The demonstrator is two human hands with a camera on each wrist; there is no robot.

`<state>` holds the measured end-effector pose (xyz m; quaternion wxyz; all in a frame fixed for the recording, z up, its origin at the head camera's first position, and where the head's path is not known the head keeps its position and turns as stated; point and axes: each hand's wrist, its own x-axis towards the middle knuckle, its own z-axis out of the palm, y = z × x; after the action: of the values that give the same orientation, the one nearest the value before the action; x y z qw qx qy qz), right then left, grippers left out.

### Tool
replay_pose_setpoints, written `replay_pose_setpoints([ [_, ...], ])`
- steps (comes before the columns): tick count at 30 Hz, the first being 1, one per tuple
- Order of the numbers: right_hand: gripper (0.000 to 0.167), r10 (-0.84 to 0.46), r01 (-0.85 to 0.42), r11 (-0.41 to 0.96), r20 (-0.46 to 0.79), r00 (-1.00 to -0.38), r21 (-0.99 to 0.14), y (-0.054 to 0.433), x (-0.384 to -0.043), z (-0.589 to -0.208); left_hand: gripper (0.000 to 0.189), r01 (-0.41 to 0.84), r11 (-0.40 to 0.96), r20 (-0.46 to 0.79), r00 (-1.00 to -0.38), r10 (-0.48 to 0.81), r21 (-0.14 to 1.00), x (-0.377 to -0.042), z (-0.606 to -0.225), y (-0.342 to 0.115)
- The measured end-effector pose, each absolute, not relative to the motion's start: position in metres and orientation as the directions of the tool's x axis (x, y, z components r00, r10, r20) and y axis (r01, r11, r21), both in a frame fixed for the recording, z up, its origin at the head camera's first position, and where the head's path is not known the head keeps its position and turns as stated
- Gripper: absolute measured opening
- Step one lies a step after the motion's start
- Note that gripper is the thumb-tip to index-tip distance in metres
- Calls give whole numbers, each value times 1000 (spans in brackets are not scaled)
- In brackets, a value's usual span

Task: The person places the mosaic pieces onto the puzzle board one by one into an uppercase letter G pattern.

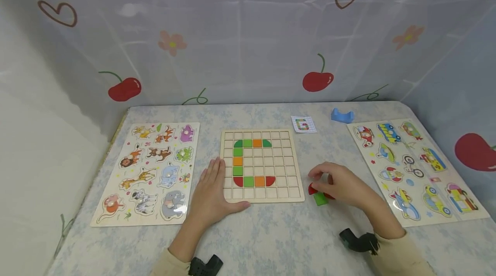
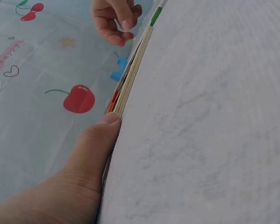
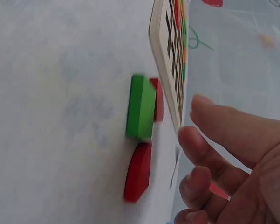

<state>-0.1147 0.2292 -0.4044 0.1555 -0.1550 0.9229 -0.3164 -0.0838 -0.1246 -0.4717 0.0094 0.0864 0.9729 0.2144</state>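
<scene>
A wooden grid board (image 1: 286, 159) lies mid-table, with green, orange and red tiles set in a C-like outline. My left hand (image 1: 209, 194) rests along its left side, fingers straight and thumb at the near edge. In the left wrist view the thumb (image 2: 91, 144) touches the board's edge. My right hand (image 1: 341, 183) hovers over loose pieces to the right, fingers loosely bent. One is a green square tile (image 3: 140, 107); a red curved-edge tile (image 3: 139, 172) and another red tile (image 3: 158, 100) lie beside it. Nothing shows between the right thumb and fingers.
A small pattern card (image 1: 304, 124) and a blue plastic piece (image 1: 342, 116) lie behind the board. An animal puzzle board (image 1: 116, 181) is on the left, a vehicle puzzle board (image 1: 399, 190) on the right. A printed curtain (image 1: 248, 43) hangs behind the table.
</scene>
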Motion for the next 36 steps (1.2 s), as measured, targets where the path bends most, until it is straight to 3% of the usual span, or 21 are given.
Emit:
replay_pose_setpoints([
  [9, 26, -454, -229, 738, -216, -865, -635, 249, -104, -412, 137, 155, 892, 11, -986, 166, 424, -83, -472, -125],
  [19, 20, -495, -268, 725, -210, -843, -635, 248, -102, -414, 136, 161, 890, 25, -986, 166, 427, -82, -472, -125],
  [29, 18, -416, -179, 702, -193, -889, -689, 240, -117, -419, 136, 168, 893, 26, -985, 173, 417, -84, -472, -126],
  [36, 17, -353, -134, 661, -148, -924, -738, 200, -136, -418, 136, 166, 894, 22, -985, 172, 416, -84, -472, -125],
])
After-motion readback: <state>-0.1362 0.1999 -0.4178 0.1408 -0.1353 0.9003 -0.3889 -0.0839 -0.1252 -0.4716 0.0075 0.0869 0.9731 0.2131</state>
